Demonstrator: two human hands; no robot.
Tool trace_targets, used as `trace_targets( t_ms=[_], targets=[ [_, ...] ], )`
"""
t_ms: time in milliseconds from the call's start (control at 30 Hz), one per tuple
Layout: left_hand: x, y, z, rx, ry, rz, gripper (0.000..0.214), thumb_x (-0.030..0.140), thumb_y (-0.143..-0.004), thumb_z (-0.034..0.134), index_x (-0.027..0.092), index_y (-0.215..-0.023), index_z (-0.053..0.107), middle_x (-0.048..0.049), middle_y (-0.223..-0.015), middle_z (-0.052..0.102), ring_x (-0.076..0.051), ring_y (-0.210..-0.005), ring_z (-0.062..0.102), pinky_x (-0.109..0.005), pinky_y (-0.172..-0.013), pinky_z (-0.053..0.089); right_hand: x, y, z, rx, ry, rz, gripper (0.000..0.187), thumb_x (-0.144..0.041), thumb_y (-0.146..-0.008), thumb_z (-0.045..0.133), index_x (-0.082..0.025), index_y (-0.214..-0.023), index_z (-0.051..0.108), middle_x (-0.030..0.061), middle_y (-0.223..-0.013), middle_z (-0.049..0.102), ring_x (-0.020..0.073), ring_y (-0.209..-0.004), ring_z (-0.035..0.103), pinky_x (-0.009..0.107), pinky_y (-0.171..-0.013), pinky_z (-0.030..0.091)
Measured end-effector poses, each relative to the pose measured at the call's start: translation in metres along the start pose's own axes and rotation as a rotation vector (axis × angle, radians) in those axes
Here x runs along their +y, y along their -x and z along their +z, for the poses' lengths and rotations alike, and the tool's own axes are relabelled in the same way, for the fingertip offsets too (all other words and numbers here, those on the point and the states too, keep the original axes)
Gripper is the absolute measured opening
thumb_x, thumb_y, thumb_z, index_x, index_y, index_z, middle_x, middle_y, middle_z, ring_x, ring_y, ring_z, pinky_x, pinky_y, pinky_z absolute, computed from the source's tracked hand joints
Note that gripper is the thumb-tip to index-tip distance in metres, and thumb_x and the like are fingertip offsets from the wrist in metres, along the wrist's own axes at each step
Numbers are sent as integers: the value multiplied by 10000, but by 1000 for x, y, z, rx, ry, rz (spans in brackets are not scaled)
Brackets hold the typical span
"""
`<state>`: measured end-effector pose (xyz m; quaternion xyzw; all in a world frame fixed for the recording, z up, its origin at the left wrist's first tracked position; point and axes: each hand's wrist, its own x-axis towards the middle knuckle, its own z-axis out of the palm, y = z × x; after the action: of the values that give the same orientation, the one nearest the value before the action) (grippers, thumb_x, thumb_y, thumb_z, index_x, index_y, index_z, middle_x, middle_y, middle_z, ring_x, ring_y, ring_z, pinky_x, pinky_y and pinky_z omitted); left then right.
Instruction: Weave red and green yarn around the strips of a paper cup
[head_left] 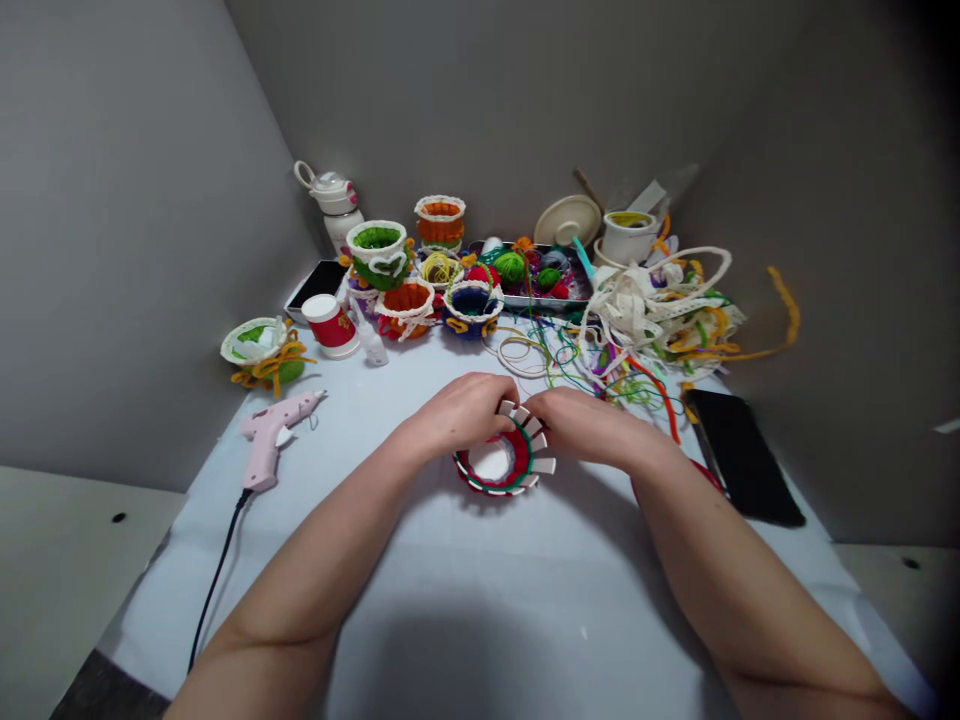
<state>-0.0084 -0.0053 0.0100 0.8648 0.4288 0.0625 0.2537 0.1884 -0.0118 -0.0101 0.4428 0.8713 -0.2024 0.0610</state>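
Note:
A paper cup [523,462], cut into upright white strips with red and green yarn woven through them, sits on the table between my hands. My left hand [480,408] is closed on its far left rim, thumb inside and fingers outside. On the far right side of the rim, my right hand [564,420] has its fingers curled in against the strips. What those fingers pinch is hidden from view. Several strips on the right side lean outward, and the cup's white bottom shows inside.
At left lies a pink glue gun [271,438] with a black cord. Several yarn-covered cups [406,305], a small white bottle [372,343] and a tray of yarn balls [536,275] stand at the back. Tangled yarn and trim [645,310] and a black phone [742,455] lie at right.

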Motion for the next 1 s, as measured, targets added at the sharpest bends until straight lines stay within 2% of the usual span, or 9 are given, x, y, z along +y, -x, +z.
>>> trace_targets(
  t_ms=[167,367,567,700,1000],
  targets=[
    [-1,-5,8,19,32,9,184,257,-788,575,188,-882,717,-37,-850,724,-170,-754,598,-267,-640,385,0,-1,0,19,14,-17,154,-147,-772,508,-195,-802,651,42,-706,670,142,-622,550,253,-554,274],
    [-5,-4,5,19,-14,-35,203,242,-806,552,176,-766,739,-49,-720,701,-155,-648,548,-274,-593,332,0,5,-12,25,33,11,196,-126,-808,475,-184,-735,647,46,-706,671,137,-626,528,255,-572,286],
    [-4,-3,-1,56,-110,-93,220,272,-831,548,167,-744,721,-75,-747,693,-175,-675,547,-293,-591,303,4,21,-26,80,-40,-24,224,-211,-880,484,-206,-857,707,29,-803,706,143,-693,573,254,-631,344],
    [-2,-2,-2,60,-152,-124,235,267,-833,525,166,-729,711,-87,-755,690,-191,-691,559,-306,-587,293,-1,28,-31,167,-52,-48,207,-253,-911,497,-210,-855,691,27,-827,706,146,-732,590,256,-663,365],
    [3,-2,-5,40,-171,-127,237,252,-842,517,162,-766,722,-99,-787,713,-207,-735,595,-305,-618,341,-21,26,-27,287,-45,-184,232,-215,-944,456,-189,-891,681,73,-880,695,182,-820,597,281,-719,379]
  ],
)
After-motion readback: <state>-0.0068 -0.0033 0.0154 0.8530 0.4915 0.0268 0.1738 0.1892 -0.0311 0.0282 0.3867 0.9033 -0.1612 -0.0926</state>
